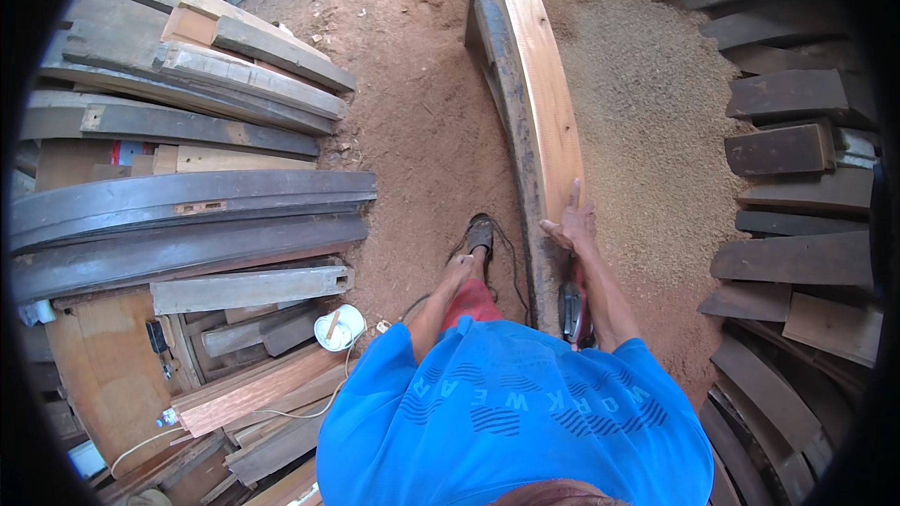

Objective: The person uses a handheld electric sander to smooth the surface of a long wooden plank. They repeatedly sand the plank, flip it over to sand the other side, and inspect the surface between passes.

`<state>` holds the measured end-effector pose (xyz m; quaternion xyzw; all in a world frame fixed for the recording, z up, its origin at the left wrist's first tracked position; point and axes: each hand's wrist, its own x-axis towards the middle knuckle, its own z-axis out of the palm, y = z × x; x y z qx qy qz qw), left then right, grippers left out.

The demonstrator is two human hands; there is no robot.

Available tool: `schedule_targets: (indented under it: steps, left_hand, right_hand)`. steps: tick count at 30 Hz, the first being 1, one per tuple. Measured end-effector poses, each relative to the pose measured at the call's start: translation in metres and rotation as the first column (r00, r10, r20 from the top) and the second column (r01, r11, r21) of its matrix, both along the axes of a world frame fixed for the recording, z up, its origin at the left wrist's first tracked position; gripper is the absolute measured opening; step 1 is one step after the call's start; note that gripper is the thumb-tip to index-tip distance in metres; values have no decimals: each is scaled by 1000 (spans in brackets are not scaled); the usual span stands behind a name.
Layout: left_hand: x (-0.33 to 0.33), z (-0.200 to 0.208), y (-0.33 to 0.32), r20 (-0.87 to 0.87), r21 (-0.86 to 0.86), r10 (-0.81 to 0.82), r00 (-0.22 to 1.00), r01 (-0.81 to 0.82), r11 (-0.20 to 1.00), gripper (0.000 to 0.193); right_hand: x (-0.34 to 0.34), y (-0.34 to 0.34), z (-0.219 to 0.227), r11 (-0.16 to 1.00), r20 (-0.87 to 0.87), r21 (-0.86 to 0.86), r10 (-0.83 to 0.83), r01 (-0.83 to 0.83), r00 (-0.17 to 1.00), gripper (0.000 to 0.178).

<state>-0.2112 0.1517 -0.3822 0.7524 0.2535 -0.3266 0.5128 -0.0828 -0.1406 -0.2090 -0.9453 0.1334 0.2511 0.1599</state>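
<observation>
A long, pale planed plank lies along a narrow, worn wooden bench. At the plank's near end rests my right hand, open, with its fingers spread and touching the wood. A red and black power tool sits on the bench beside my right forearm, which partly hides it. My left hand is lowered by my leg, close to the knee. Its fingers blend with the leg, so their shape is unclear, and no object shows in it.
Stacked dark boards fill the left side, and more timber lines the right. A white bucket stands left of me beside a pale cord. Wood shavings cover the ground right of the bench. A dark cable loops near my foot.
</observation>
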Motion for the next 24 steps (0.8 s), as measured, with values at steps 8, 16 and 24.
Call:
schedule_targets:
  steps: [8, 16, 24]
  left_hand:
    - [27, 15, -13, 107, -31, -53, 993, 57, 998, 61]
    - [88, 80, -32, -25, -806, 109, 994, -84, 585, 97]
    - [87, 121, 49, 312, -141, -142, 940, 194, 971, 112]
  right_hand:
    - [5, 6, 27, 996, -19, 90, -15, 17, 1000, 133]
    - [-77, 55, -10, 158, -334, 927, -62, 339, 941, 119]
    - [-89, 31, 1, 595, -148, 801, 299, -63, 943, 69]
